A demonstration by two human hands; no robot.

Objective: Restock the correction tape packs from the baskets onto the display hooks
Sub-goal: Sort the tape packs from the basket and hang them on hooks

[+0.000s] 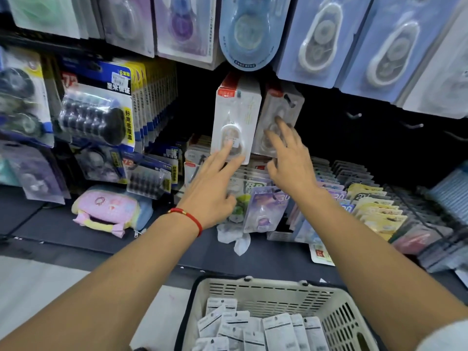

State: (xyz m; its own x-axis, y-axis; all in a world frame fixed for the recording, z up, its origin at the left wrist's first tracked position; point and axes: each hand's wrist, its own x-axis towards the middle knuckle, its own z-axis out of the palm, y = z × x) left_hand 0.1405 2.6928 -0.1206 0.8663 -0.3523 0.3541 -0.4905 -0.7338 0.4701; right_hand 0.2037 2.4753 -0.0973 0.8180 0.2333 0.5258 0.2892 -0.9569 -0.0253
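Two stacks of white correction tape packs hang side by side at mid-height on the display. The left stack (236,117) faces the camera squarely, long axis vertical, red header at the top. The right stack (278,120) is angled slightly away, and the tip of its display hook (290,102) shows through the header.

The left hand (212,188) reaches up with fingers extended; its fingertips rest flat against the lower blister of the left stack, gripping nothing. The right hand (288,158) is likewise spread, its forefinger touching the face of the right stack; no pack is held. Both hands lie below the packs and press toward the display, each about equally near its own stack.

Judgement: the packs are being squared and pushed back on their hooks. Further stock lies behind and below the hands, in the cream plastic basket (336,323) at the bottom edge, where white packs (276,328) sit loosely back side up. The next pick requires a hand to travel down toward the person.

Bare hooks (354,115) stand to the right. Trays of other tape packs (374,206) line the shelf beneath.
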